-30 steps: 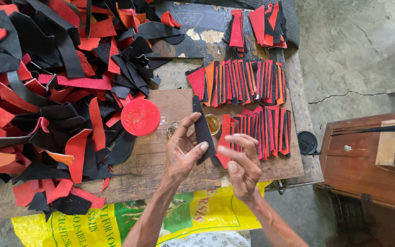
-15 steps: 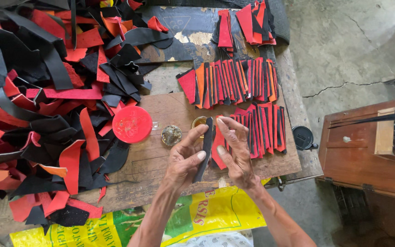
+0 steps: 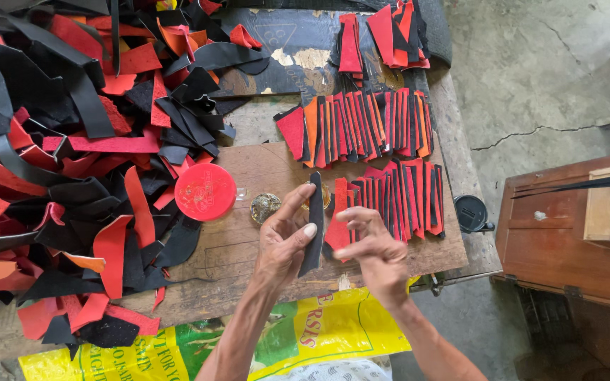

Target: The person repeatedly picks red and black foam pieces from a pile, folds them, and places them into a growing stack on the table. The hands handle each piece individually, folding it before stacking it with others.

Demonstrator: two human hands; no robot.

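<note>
My left hand [image 3: 285, 243] pinches a narrow black strip [image 3: 313, 226] of soft material, held upright over the wooden board [image 3: 248, 247]. My right hand [image 3: 372, 247] hovers just right of the strip with its fingers spread and its fingertips near the strip's edge, holding nothing. Two rows of overlapping red and black strips [image 3: 368, 127] lie fanned out on the board beyond my hands. A round red lid [image 3: 205, 191] and a small open gold tin [image 3: 265, 207] sit left of the strip.
A large heap of red and black scraps [image 3: 72, 162] covers the left side. More stacked pieces [image 3: 390, 32] lie at the back. A brown wooden box [image 3: 573, 233] stands on the right. A yellow sack [image 3: 305, 331] hangs below the board's front edge.
Both hands have drifted slightly up and left over the board. The black strip now stands more upright in my left hand, and my right hand has come off it, fingers spread.
</note>
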